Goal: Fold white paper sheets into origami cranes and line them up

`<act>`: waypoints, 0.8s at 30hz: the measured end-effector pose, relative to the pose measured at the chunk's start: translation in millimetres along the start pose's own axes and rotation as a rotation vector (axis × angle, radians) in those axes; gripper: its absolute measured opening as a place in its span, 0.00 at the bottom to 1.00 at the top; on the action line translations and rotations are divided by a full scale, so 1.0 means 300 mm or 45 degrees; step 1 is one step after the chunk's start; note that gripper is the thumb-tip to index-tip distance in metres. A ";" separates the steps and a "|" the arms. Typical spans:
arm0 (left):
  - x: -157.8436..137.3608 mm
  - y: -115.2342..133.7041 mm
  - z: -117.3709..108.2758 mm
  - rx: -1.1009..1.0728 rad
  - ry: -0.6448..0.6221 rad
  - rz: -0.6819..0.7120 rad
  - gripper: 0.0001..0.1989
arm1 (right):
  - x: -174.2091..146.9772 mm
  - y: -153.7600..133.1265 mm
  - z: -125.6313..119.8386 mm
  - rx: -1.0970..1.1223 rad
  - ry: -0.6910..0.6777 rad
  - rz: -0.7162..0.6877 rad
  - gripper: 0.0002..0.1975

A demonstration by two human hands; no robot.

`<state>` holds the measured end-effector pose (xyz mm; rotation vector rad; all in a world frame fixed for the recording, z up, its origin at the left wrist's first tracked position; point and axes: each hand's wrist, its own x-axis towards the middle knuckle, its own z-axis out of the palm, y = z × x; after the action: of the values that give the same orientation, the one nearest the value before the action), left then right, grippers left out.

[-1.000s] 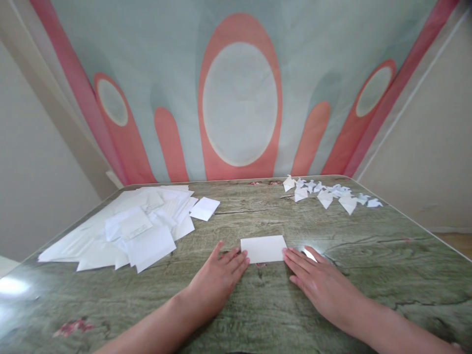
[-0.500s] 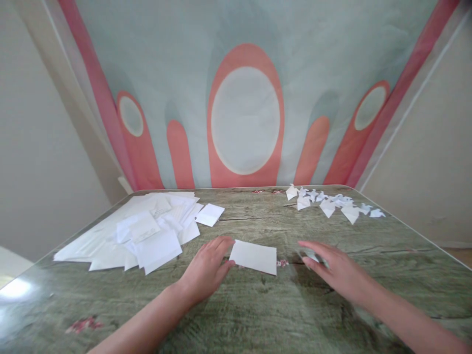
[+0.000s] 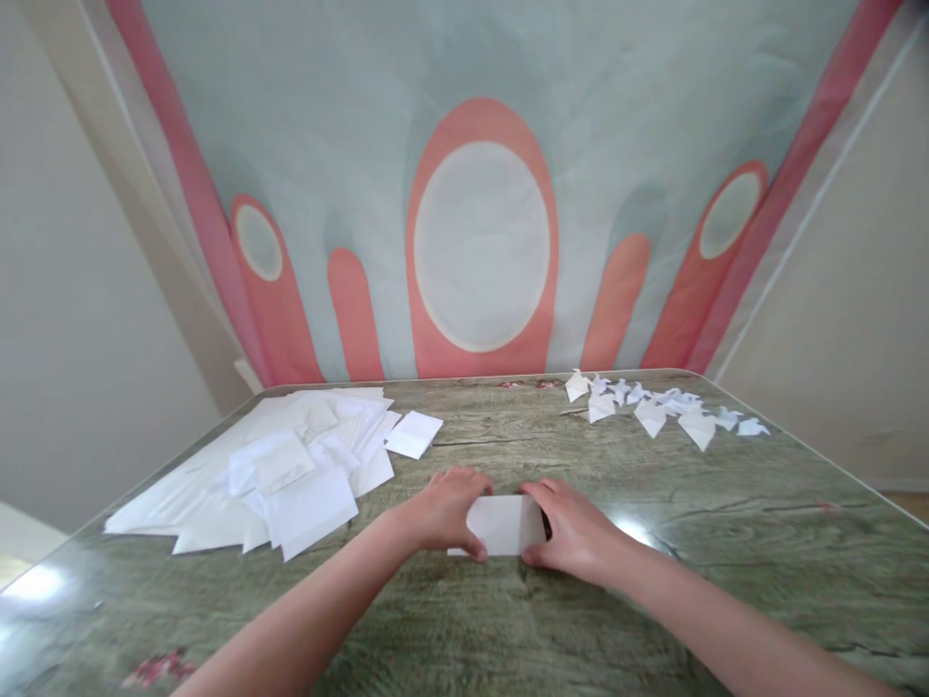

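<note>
A small white sheet of paper [image 3: 500, 526] lies at the middle of the table between my two hands. My left hand [image 3: 446, 508] covers its left end, the thumb on the near edge and the fingers curled at the far edge. On the other side, my right hand [image 3: 570, 526] grips the right end in the same way, thumb near and fingers far. That right end looks shaded and raised a little off the table. The fingertips behind the paper are partly hidden.
Loose white papers [image 3: 312, 503] form a wide spread pile on the left, with a small square stack [image 3: 413, 435] beside it. Several folded white paper figures [image 3: 651, 416] stand at the far right of the wood-patterned table [image 3: 464, 629]. A printed backdrop [image 3: 483, 363] rises behind.
My right hand has come left from apart and taken hold of the paper's right end. My left hand has shifted right onto the paper, which now lies straighter.
</note>
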<state>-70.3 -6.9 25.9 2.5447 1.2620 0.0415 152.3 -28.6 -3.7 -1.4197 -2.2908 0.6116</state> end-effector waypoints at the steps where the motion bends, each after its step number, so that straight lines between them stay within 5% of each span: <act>1: -0.001 0.001 -0.002 -0.054 0.009 -0.018 0.28 | 0.003 0.002 0.000 0.033 -0.005 0.012 0.32; 6: 0.041 -0.020 -0.037 -0.520 0.148 -0.175 0.12 | 0.024 0.028 -0.024 0.251 -0.022 0.089 0.07; 11: 0.129 -0.077 -0.054 -0.892 0.253 -0.261 0.12 | 0.051 0.121 -0.063 0.703 0.163 0.196 0.13; 15: 0.178 -0.075 0.021 -1.190 0.413 -0.349 0.17 | 0.066 0.181 -0.058 1.073 0.238 0.252 0.19; 19: 0.181 -0.040 0.095 -1.394 0.525 -0.433 0.18 | 0.073 0.194 -0.034 1.019 0.250 0.313 0.20; 24: 0.174 -0.005 0.096 -1.507 0.453 -0.438 0.16 | 0.072 0.180 -0.030 0.954 0.276 0.373 0.19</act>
<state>-34.9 27.4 -7.4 1.3178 1.2154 0.8968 187.9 13.8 -23.5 -1.3391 -1.4449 1.1800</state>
